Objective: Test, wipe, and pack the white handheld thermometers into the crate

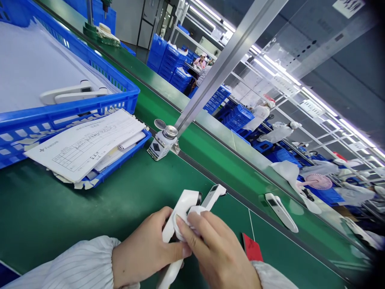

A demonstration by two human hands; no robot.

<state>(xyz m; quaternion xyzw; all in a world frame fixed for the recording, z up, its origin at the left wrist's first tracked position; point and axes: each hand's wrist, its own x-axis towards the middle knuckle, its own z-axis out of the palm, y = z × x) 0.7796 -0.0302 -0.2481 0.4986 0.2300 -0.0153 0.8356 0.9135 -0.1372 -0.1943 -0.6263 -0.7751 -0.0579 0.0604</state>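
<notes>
My left hand [144, 251] is closed around a white handheld device [180, 208], shaped like a forehead thermometer, gripping its handle low in the head view. My right hand [216, 249] pinches a small white cloth or pad [192, 212] against the device's head. A second white device [214, 195] lies on the green mat just behind the held one. Both hands wear white striped sleeves.
A blue crate [75, 108] at left holds two more white devices [72, 93]; a shallow blue tray [120, 160] carries paper forms. A small white bottle [162, 142] stands by a metal post. Another device [281, 210] lies on the conveyor belt. Co-workers sit far behind.
</notes>
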